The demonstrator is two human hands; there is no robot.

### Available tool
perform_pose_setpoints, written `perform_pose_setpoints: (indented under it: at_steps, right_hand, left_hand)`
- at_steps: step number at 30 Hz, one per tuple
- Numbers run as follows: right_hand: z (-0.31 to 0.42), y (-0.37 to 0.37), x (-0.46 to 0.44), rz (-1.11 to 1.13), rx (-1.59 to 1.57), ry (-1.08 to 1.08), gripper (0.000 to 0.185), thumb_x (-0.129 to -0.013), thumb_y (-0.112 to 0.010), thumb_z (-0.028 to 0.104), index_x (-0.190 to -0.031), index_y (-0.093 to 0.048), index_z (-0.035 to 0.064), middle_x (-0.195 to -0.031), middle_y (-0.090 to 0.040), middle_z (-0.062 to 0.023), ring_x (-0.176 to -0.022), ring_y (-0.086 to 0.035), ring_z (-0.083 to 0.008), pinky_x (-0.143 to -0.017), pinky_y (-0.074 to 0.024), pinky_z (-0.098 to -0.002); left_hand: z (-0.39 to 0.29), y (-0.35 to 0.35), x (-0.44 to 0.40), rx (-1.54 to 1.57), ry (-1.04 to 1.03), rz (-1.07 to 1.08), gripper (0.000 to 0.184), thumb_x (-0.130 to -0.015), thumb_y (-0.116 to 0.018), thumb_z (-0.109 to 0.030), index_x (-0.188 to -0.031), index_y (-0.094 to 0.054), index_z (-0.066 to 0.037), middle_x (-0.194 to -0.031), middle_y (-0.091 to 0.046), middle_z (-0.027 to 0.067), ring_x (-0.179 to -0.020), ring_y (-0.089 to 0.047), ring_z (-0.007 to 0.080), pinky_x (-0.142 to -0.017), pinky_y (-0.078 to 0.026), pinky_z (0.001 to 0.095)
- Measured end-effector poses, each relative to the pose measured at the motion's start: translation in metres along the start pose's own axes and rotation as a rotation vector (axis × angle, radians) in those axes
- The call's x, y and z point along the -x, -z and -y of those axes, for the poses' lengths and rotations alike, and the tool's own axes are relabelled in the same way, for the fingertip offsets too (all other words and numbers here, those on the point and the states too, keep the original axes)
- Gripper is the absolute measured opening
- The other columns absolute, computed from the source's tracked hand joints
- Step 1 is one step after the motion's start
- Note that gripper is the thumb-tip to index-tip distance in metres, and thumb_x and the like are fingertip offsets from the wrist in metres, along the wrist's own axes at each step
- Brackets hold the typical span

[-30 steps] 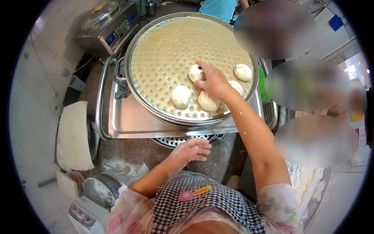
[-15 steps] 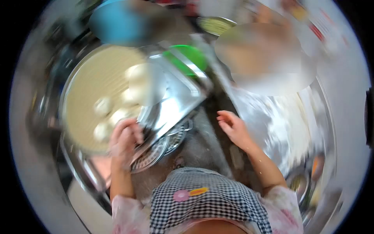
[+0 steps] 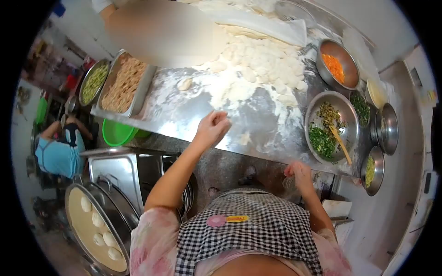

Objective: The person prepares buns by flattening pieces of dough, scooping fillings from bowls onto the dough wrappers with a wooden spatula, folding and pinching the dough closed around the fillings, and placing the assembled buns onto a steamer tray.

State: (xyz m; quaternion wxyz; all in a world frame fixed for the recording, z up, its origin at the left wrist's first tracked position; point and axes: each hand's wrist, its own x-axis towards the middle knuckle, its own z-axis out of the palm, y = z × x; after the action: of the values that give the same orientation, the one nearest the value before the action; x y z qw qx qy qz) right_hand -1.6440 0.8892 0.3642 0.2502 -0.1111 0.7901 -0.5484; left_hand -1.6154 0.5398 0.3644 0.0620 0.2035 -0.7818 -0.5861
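The dough lump (image 3: 184,84) lies ahead and left of the nearer left hand (image 3: 212,129), its fingers curled together, apparently empty.

The left hand (image 3: 213,129) hovers over the floured table (image 3: 177,108) — the right (image 3: 300,174) beside it.

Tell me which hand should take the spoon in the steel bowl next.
Right, I'd judge: the right hand is nearer the spoon, whose handle reaches the steel bowl's near rim. The left hand is farther off, by the floured table.
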Motion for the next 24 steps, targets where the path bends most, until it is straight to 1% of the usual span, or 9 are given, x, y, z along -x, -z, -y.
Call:
perform_pose_setpoints:
  at_steps: [4,7,12,17,19,20,21,22,24]
  right_hand:
    - [0.002,0.055,0.02,-0.197,0.012,-0.059,0.025,-0.088,-0.048,0.016,-0.073,-0.059,-0.0004,-0.067,-0.058,-0.0045,-0.059,-0.05,-0.0108,-0.055,-0.04,-0.0246]
    - [0.015,0.093,0.027,-0.273,0.074,-0.027,0.021,-0.087,-0.05,0.014,-0.075,-0.059,-0.0008,-0.069,-0.058,-0.0051,-0.063,-0.051,-0.0104,-0.059,-0.042,-0.0255]
    - [-0.005,0.156,0.019,-0.394,0.26,0.085,0.014,-0.084,-0.054,0.01,-0.078,-0.059,-0.0016,-0.073,-0.06,-0.0094,-0.067,-0.057,-0.0173,-0.064,-0.0449,-0.0283]
    - [-0.007,0.195,-0.01,-0.559,0.882,0.35,0.008,-0.079,-0.058,0.005,-0.086,-0.06,0.0019,-0.09,-0.062,-0.0122,-0.085,-0.057,-0.0308,-0.075,-0.0453,-0.0381]
    - [-0.002,0.197,-0.02,-0.573,1.037,0.263,0.014,-0.078,-0.061,0.006,-0.091,-0.06,0.0034,-0.096,-0.06,-0.0126,-0.092,-0.054,-0.0333,-0.079,-0.0436,-0.0411]
    - [-0.001,0.196,-0.023,-0.586,1.118,0.215,0.018,-0.077,-0.062,0.007,-0.094,-0.06,0.0041,-0.099,-0.059,-0.0128,-0.095,-0.053,-0.0345,-0.081,-0.0427,-0.0426]
    - [-0.004,0.197,-0.025,-0.548,1.161,0.173,0.02,-0.076,-0.063,0.008,-0.096,-0.06,0.0045,-0.099,-0.058,-0.0126,-0.096,-0.052,-0.0343,-0.082,-0.0423,-0.043]
    - [-0.009,0.198,-0.027,-0.514,1.207,0.128,0.023,-0.076,-0.064,0.009,-0.098,-0.059,0.0048,-0.1,-0.057,-0.0124,-0.096,-0.051,-0.034,-0.082,-0.0419,-0.0434]
    - [-0.011,0.198,-0.034,-0.471,1.27,0.07,0.025,-0.075,-0.065,0.01,-0.099,-0.06,0.0053,-0.099,-0.057,-0.012,-0.096,-0.051,-0.0335,-0.083,-0.0415,-0.0438]
  left_hand:
    - [-0.013,-0.064,-0.102,-0.37,-0.266,-0.139,0.03,-0.074,-0.063,-0.022,-0.098,-0.06,-0.005,-0.096,-0.056,0.0177,-0.082,-0.06,0.031,-0.075,-0.049,0.0372]
    - [-0.014,-0.1,-0.167,-0.716,-0.394,-0.324,0.029,-0.073,-0.062,-0.019,-0.098,-0.06,-0.005,-0.1,-0.054,0.0177,-0.082,-0.059,0.0321,-0.075,-0.048,0.0387]
    - [-0.027,-0.109,-0.203,-0.795,-0.267,-0.147,0.018,-0.072,-0.058,-0.016,-0.085,-0.062,-0.004,-0.087,-0.059,0.0189,-0.083,-0.059,0.0329,-0.074,-0.048,0.0393]
    - [-0.051,-0.091,-0.132,-0.555,-0.329,0.024,0.01,-0.069,-0.058,-0.01,-0.077,-0.059,-0.004,-0.081,-0.057,0.0164,-0.076,-0.056,0.0328,-0.068,-0.047,0.037]
    - [-0.039,-0.097,-0.087,-0.749,-0.316,0.202,0.011,-0.072,-0.059,-0.009,-0.083,-0.058,-0.005,-0.084,-0.053,0.0146,-0.084,-0.053,0.03,-0.074,-0.045,0.0393]
    - [-0.044,-0.1,-0.07,-0.954,-0.191,0.437,0.01,-0.074,-0.059,-0.01,-0.082,-0.058,-0.004,-0.089,-0.056,0.014,-0.089,-0.053,0.0287,-0.079,-0.045,0.0385]
    - [0.009,-0.101,-0.063,-0.881,-0.603,0.305,0.01,-0.076,-0.06,-0.013,-0.074,-0.057,-0.004,-0.096,-0.059,0.0129,-0.09,-0.054,0.024,-0.085,-0.044,0.0376]
    - [0.009,-0.101,-0.051,-0.902,-0.584,0.295,0.03,-0.075,-0.065,-0.021,-0.098,-0.055,-0.004,-0.111,-0.052,0.0163,-0.106,-0.048,0.0308,-0.091,-0.039,0.0415]
    - [0.008,-0.108,-0.05,-0.805,-0.74,0.122,0.038,-0.074,-0.068,-0.03,-0.1,-0.054,-0.006,-0.116,-0.048,0.016,-0.111,-0.044,0.033,-0.092,-0.037,0.044]
